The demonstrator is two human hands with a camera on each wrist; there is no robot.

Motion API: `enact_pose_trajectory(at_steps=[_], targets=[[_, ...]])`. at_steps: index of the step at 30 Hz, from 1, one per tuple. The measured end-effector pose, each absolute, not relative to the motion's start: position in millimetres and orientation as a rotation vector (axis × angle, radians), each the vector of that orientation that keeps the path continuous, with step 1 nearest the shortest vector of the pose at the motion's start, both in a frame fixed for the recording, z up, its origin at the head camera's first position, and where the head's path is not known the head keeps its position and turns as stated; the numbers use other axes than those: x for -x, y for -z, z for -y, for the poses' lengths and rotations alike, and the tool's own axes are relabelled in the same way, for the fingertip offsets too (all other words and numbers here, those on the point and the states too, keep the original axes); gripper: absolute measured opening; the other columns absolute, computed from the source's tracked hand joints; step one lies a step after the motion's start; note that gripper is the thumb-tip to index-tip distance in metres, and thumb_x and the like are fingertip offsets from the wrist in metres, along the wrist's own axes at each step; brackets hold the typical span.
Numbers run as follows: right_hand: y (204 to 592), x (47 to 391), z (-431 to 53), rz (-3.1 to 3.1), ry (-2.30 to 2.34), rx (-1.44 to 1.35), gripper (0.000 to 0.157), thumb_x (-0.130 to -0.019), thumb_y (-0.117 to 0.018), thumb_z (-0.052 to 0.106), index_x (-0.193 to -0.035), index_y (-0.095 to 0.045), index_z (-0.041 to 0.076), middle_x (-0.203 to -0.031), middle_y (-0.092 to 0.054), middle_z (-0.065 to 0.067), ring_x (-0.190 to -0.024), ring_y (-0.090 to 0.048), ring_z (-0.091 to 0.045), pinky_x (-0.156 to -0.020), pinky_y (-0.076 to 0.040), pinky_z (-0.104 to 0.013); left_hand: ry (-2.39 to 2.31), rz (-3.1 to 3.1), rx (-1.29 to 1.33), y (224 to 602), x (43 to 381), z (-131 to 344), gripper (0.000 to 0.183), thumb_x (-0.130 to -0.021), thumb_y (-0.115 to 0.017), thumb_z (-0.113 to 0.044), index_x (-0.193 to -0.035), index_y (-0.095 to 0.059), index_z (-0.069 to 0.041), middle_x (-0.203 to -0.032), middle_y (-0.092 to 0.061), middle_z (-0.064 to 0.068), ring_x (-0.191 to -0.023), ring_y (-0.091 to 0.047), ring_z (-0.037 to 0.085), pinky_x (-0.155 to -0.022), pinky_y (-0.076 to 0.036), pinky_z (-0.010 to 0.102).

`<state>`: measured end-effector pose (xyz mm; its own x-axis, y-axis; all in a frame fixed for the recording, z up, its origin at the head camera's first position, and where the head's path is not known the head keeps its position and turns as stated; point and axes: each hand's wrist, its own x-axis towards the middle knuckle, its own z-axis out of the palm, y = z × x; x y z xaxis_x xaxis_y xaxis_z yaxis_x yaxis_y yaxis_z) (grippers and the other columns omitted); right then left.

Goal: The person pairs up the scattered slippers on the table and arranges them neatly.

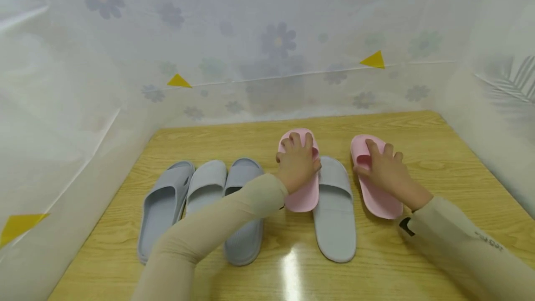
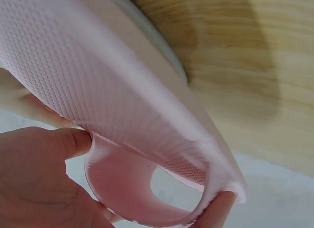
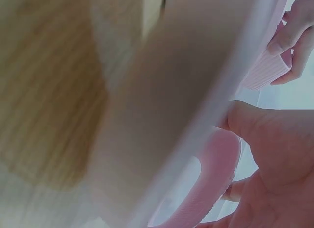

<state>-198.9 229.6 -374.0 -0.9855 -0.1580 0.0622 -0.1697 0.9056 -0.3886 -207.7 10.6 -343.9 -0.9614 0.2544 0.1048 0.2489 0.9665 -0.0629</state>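
Note:
In the head view, my left hand [image 1: 296,164] grips one pink slipper [image 1: 305,199] across its strap from above. That slipper overlaps the left edge of a light grey slipper [image 1: 335,231]. Farther right, my right hand [image 1: 388,171] holds the other pink slipper [image 1: 378,201] by its strap, toe pointing away. The left wrist view shows the thumb and fingers on either side of the pink strap [image 2: 117,181], with the slipper's textured footbed [image 2: 98,90] tilted. Close to the right wrist camera, the held slipper's side [image 3: 181,86] is blurred, and the thumb presses its edge.
To the left stand a blue-grey slipper [image 1: 160,212], a light grey one [image 1: 206,185] and another blue-grey one [image 1: 245,245], partly behind my left sleeve. All rest on a wooden tabletop [image 1: 284,273]. Flower-patterned sheeting [image 1: 259,36] with yellow triangles rises behind and at the sides.

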Motion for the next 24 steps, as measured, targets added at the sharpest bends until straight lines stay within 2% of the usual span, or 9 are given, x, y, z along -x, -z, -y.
enact_pose_trajectory(at_steps=[10, 17, 24], targets=[[364, 215, -235, 3.062, -0.647, -0.190, 0.083, -0.092, -0.058, 0.039, -0.147, -0.017, -0.009, -0.125, -0.020, -0.054, -0.104, -0.027, -0.071, -0.070, -0.038, -0.071, -0.045, 2.998, 0.398, 338, 224, -43, 0.066, -0.098, -0.043, -0.051, -0.149, -0.023, -0.013, -0.138, -0.035, 0.021, -0.118, -0.043, 0.037, -0.059, -0.051, 0.040], [357, 226, -241, 3.066, -0.658, -0.140, 0.083, -0.093, -0.055, 0.041, -0.147, -0.015, -0.008, -0.128, -0.016, -0.055, -0.108, -0.024, -0.072, -0.074, -0.036, -0.075, -0.099, 2.989, 0.372, 337, 236, -60, 0.066, -0.098, -0.040, -0.053, -0.149, -0.024, -0.014, -0.138, -0.035, 0.019, -0.115, -0.044, 0.035, -0.056, -0.048, 0.037], [356, 240, -248, 3.082, -0.695, -0.074, 0.087, -0.092, -0.056, 0.044, -0.148, -0.012, -0.007, -0.131, -0.014, -0.053, -0.111, -0.022, -0.072, -0.078, -0.034, -0.075, -0.058, 2.991, 0.329, 337, 252, -73, 0.066, -0.097, -0.041, -0.056, -0.147, -0.026, -0.017, -0.140, -0.034, 0.018, -0.118, -0.044, 0.035, -0.064, -0.052, 0.040]])
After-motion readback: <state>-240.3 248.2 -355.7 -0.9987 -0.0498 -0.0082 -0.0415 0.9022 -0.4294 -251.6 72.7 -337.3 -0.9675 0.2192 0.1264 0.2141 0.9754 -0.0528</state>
